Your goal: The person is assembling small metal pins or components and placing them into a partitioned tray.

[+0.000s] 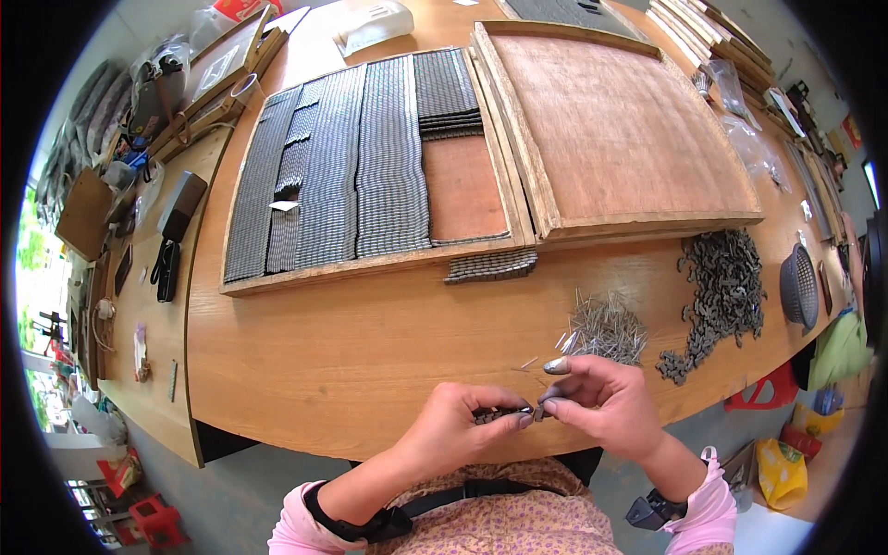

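Observation:
At the table's front edge, my left hand is closed on a short strip of small dark metal links. My right hand pinches a small dark metal piece between thumb and finger, right at the strip's end; whether the two touch I cannot tell. Just beyond the right hand lies a heap of thin silvery pins, with a few strays beside it. Farther right spreads a pile of loose dark metal pieces.
A wooden tray holds long rows of dark linked strips. Against its front lies a short stack of strips. A second wooden tray adjoins on the right. A dark basket stands at the right edge, a black case at left.

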`<state>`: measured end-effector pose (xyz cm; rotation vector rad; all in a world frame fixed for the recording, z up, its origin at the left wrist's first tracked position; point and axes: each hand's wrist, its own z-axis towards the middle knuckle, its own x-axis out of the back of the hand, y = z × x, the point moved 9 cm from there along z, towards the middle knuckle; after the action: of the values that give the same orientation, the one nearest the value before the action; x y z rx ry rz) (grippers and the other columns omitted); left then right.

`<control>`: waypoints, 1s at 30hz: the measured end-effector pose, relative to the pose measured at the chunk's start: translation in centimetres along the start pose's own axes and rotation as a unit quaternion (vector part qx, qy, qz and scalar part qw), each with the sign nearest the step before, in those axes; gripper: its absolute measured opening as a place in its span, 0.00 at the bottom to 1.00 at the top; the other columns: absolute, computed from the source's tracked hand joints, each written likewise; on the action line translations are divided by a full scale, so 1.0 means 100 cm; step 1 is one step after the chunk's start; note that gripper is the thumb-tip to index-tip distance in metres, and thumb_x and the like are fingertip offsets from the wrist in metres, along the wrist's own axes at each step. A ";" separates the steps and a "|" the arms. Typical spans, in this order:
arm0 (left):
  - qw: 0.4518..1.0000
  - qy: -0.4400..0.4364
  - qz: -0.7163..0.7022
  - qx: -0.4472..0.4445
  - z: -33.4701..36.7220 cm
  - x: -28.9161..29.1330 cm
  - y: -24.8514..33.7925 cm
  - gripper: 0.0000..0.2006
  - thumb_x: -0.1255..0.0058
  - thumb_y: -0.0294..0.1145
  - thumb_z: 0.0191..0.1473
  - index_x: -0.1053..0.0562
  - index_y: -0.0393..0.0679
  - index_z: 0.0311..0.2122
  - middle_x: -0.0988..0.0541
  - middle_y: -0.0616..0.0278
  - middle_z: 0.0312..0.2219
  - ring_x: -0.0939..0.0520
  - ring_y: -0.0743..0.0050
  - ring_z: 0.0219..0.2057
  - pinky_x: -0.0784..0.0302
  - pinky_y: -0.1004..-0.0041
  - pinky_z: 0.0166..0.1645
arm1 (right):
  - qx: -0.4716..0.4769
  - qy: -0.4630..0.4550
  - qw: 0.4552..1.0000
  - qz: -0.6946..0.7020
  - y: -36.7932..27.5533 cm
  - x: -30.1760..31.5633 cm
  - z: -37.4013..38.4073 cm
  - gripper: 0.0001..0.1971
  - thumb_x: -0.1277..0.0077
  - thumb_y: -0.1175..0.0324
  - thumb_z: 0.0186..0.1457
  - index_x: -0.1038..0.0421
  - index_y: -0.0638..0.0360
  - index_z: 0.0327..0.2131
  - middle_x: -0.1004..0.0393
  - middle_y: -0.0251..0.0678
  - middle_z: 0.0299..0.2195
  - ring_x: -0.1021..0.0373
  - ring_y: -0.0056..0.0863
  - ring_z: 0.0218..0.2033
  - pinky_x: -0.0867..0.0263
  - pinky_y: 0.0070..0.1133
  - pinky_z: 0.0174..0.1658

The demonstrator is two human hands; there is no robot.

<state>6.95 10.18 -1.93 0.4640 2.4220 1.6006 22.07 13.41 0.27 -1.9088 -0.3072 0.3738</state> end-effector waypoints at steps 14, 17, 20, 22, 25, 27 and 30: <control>0.978 0.055 0.162 -0.120 -0.007 0.003 0.028 0.07 0.40 0.28 0.50 0.20 0.41 0.36 0.20 0.52 0.27 0.20 0.52 0.27 0.25 0.66 0.30 | 0.279 0.012 0.898 -0.341 -0.045 -0.027 -0.018 0.13 0.38 0.82 0.44 0.24 0.63 0.36 0.20 0.40 0.30 0.21 0.27 0.29 0.27 0.19 0.32; 0.978 0.061 0.156 -0.124 -0.015 0.005 0.030 0.07 0.41 0.28 0.50 0.20 0.41 0.36 0.20 0.53 0.27 0.20 0.54 0.26 0.25 0.67 0.29 | 0.298 0.009 0.897 -0.326 -0.043 -0.034 -0.023 0.14 0.38 0.80 0.43 0.24 0.62 0.37 0.21 0.40 0.30 0.23 0.31 0.26 0.27 0.21 0.30; 0.982 0.074 0.124 -0.124 -0.019 0.010 0.022 0.07 0.40 0.27 0.50 0.20 0.40 0.36 0.20 0.54 0.27 0.20 0.59 0.25 0.25 0.69 0.29 | 0.263 0.011 0.922 -0.284 -0.035 -0.031 -0.017 0.15 0.37 0.78 0.44 0.25 0.60 0.38 0.22 0.40 0.31 0.24 0.33 0.26 0.28 0.23 0.29; 0.984 0.086 0.098 -0.122 -0.022 0.016 0.018 0.07 0.40 0.26 0.50 0.20 0.40 0.36 0.20 0.55 0.27 0.20 0.62 0.24 0.26 0.70 0.29 | 0.220 0.009 0.944 -0.247 -0.026 -0.026 -0.005 0.14 0.37 0.78 0.44 0.25 0.60 0.38 0.22 0.41 0.32 0.24 0.33 0.27 0.28 0.24 0.30; 0.974 0.161 0.102 -0.123 -0.027 0.036 0.016 0.05 0.39 0.22 0.49 0.20 0.38 0.34 0.19 0.60 0.23 0.23 0.82 0.23 0.29 0.79 0.27 | 0.295 0.042 0.812 -0.502 -0.032 -0.028 0.007 0.16 0.36 0.66 0.46 0.24 0.59 0.40 0.28 0.39 0.42 0.30 0.34 0.40 0.33 0.28 0.41; 0.971 0.172 0.107 -0.127 -0.028 0.041 0.011 0.05 0.39 0.22 0.49 0.20 0.37 0.34 0.19 0.59 0.23 0.23 0.82 0.23 0.29 0.79 0.27 | 0.302 0.022 0.781 -0.546 -0.028 -0.043 0.003 0.18 0.37 0.61 0.46 0.24 0.58 0.40 0.28 0.36 0.42 0.32 0.33 0.40 0.37 0.29 0.42; 0.964 0.193 0.127 -0.130 -0.032 0.047 0.011 0.06 0.39 0.23 0.49 0.20 0.38 0.34 0.20 0.58 0.23 0.22 0.75 0.22 0.28 0.76 0.27 | 0.336 -0.014 0.711 -0.618 -0.014 -0.061 -0.015 0.22 0.39 0.51 0.46 0.24 0.54 0.41 0.30 0.30 0.41 0.36 0.27 0.40 0.44 0.28 0.44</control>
<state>1.70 9.59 0.36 0.4660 2.4318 2.2714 16.98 10.29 2.73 -0.6652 -1.1872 -0.3801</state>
